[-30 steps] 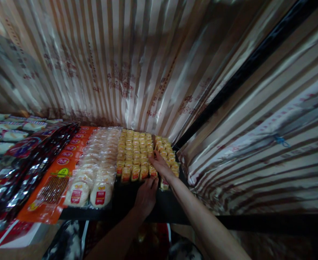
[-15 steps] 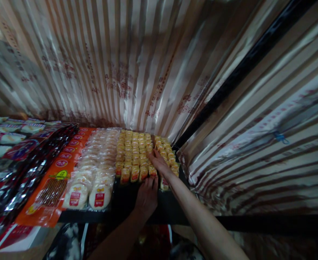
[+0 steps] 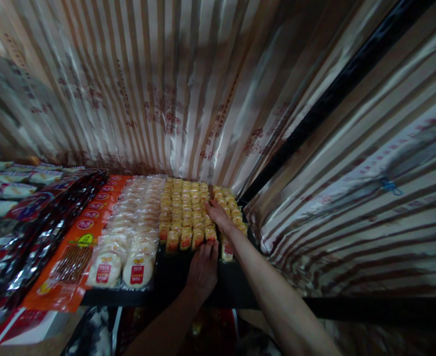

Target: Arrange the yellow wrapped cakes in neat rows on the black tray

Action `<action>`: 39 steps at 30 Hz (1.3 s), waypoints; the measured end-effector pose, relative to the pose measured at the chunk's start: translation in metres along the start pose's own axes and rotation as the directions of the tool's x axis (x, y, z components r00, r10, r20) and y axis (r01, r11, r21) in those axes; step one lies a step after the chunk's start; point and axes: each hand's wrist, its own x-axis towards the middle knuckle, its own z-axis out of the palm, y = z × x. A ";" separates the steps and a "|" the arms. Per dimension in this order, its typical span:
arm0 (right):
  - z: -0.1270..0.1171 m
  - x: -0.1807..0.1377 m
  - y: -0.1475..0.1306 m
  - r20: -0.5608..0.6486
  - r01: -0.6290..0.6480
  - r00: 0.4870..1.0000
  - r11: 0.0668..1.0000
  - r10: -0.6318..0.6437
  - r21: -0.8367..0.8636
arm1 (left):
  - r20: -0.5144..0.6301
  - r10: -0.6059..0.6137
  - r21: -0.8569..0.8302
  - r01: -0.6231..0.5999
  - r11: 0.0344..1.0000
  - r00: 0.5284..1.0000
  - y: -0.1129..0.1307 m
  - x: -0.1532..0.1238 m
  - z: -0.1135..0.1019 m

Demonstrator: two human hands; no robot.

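Observation:
Rows of small yellow snack packets stand packed on a dark shelf. My left hand lies flat on the shelf with fingers stretched against the front packets of the rightmost full row. My right hand reaches further back, fingers laid out between that block and a narrower column of yellow packets at the right. Neither hand grips anything that I can see.
Round white wrapped cakes fill the shelf left of the yellow packets. Orange packs and dark glossy packs lie further left. Striped shiny sheeting covers the back and right walls. A black post runs diagonally.
My right hand slid a little further back along the gap between the yellow rows. My left hand stayed at the front edge of the packets.

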 end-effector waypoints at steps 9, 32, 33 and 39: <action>-0.008 -0.026 -0.017 -0.145 0.160 0.974 0.980 -0.176 -0.116 | 0.019 -0.028 -0.033 0.028 0.999 0.999 0.001 0.000 -0.005; -0.010 -0.085 0.009 0.017 0.257 0.965 0.937 -0.260 -0.236 | -0.155 0.063 0.035 -0.058 0.998 0.986 0.000 -0.001 0.000; -0.008 -0.085 0.010 -0.008 0.273 0.959 0.934 -0.282 -0.231 | -0.171 0.076 0.031 -0.071 0.997 0.982 0.000 -0.001 0.001; 0.006 -0.085 0.022 -0.124 0.355 0.910 0.898 -0.396 -0.260 | -0.273 0.149 0.014 -0.151 0.988 0.950 -0.006 -0.002 0.014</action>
